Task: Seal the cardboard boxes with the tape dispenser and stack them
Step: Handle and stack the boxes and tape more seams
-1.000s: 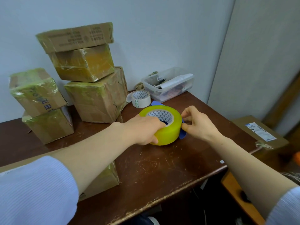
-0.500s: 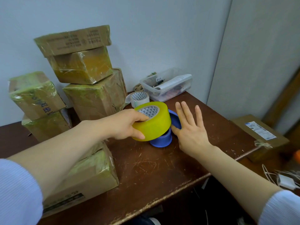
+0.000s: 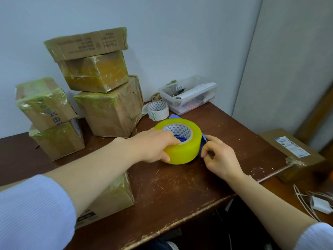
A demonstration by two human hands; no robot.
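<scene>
With left hand (image 3: 155, 147) curled round yellow tape roll (image 3: 185, 153) and right hand (image 3: 219, 157) pinching blue dispenser (image 3: 203, 140), guard against jamming from tilted seating.

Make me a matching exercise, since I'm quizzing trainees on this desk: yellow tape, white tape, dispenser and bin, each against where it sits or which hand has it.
Things:
1. yellow tape
2. white tape
3. dispenser
4. bin

Places:
a. on the table's far corner
b. pinched by the right hand
c. between the boxes and the bin
d. gripped by the left hand

Pairs: 1-d, 2-c, 3-b, 4-a.
</scene>
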